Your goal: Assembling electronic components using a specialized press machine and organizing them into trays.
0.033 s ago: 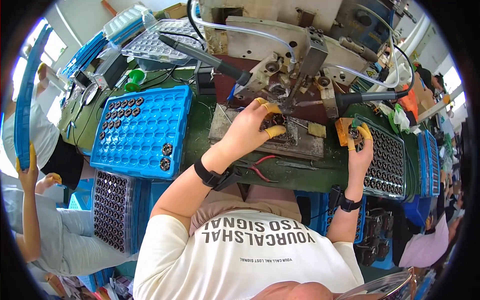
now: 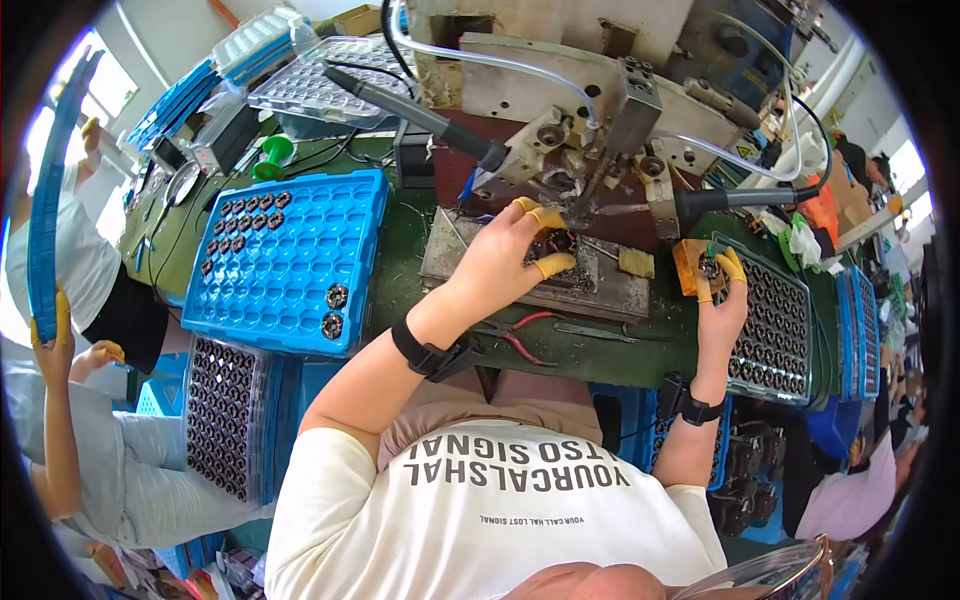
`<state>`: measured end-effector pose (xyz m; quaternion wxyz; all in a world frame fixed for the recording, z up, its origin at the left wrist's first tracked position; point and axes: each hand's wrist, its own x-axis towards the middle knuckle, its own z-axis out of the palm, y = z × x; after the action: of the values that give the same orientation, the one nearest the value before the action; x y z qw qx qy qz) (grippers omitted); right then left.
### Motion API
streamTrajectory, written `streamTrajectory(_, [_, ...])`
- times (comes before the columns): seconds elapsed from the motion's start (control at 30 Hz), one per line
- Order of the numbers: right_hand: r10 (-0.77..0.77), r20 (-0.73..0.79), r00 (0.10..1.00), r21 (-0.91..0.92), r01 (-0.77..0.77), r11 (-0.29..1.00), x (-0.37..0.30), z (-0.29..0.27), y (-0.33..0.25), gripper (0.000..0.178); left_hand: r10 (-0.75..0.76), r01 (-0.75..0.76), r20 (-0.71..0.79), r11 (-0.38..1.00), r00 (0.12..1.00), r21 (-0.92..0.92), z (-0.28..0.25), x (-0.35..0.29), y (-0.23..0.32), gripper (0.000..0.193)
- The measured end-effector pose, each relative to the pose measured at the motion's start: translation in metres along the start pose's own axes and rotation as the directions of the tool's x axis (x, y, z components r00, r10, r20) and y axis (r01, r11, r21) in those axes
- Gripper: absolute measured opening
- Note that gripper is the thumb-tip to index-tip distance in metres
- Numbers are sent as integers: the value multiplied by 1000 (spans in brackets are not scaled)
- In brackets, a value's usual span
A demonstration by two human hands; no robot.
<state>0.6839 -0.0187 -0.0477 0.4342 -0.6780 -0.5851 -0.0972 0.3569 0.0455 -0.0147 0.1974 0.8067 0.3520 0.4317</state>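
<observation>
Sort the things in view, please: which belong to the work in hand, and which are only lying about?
Apparently in use:
round part in left hand
another round part in right hand
blue parts tray

Apparently lying about:
red-handled pliers
slim metal tool
green spool

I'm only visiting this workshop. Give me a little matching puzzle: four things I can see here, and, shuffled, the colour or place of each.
Column one
1. Spool
2. Pliers
3. Left hand
4. Right hand

Column two
A. Holding a dark round part beside an orange block
B. Bright green
C. Over the metal base, under the machine
D. Red-handled

Pairs: 1-B, 2-D, 3-C, 4-A
</observation>
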Motion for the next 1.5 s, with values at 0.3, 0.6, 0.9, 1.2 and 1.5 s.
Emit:
streamTrajectory(0.3, [-19, 32, 999, 82, 16, 996, 1, 4, 1, 35, -45, 46, -13, 998, 999, 49, 3, -2, 6, 42])
streamTrajectory(0.6, [-97, 18, 995, 203, 91, 975, -24, -2, -54, 39, -101, 102, 54, 994, 993, -27, 5, -3, 3, 43])
streamTrajectory(0.9, [-260, 197, 945, 597, 95, 796, -50, 29, -121, 45, 197, -195, -87, 980, 977, 26, 12, -5, -4, 46])
streamTrajectory(1.2, [-341, 146, 929, 601, 191, 776, -43, 45, -131, 45, -171, 117, -145, 938, 975, -325, 9, -11, 3, 41])
streamTrajectory(1.5, [-244, 84, 966, 478, 175, 860, -39, 25, -106, 41, -179, 126, -158, 946, 971, -300, 13, -15, 1, 36])
